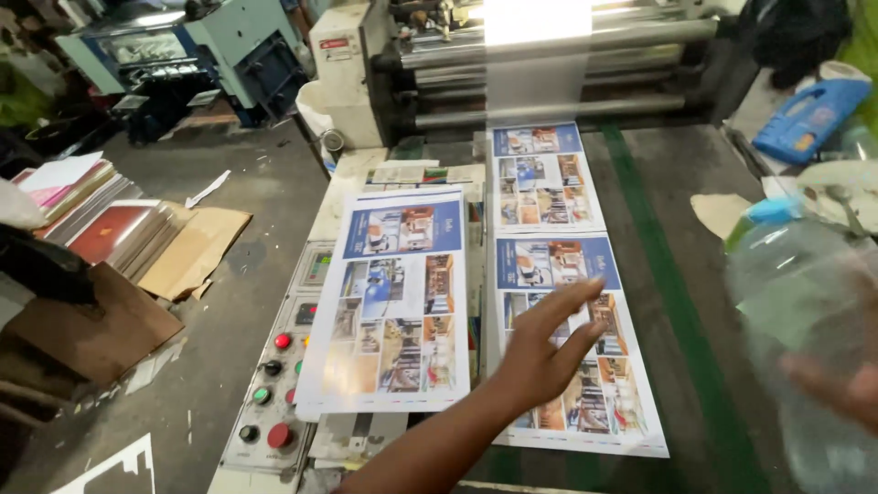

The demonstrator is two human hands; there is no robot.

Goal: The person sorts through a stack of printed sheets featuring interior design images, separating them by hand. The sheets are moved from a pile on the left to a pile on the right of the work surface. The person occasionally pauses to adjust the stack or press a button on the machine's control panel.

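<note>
Print-shop floor and machinery fill the background, with grey rollers (558, 41) across the top feeding a clear film down onto a dark feed tabletop (695, 302) marked by a green stripe. Two printed sheets lie end to end on it, their long axis running away from the person toward the rollers: the far sheet (541, 176) just below the rollers, the near sheet (572, 343) touching its lower edge. The left hand (540, 352) reaches in from below, its grip released, fingers spread and hovering over or lightly touching the middle of the near sheet; contact cannot be told for sure. So the sheet lies directly beneath and ahead of that hand. A loose printed sheet (391, 297) rests just to the left, over a control panel with red and green buttons (273, 393). The right hand (837, 389), blurred at the right edge, is grasping a clear plastic bottle (796, 311), well apart from the sheets. Stacks of paper (110, 224) sit on the floor at left.
</note>
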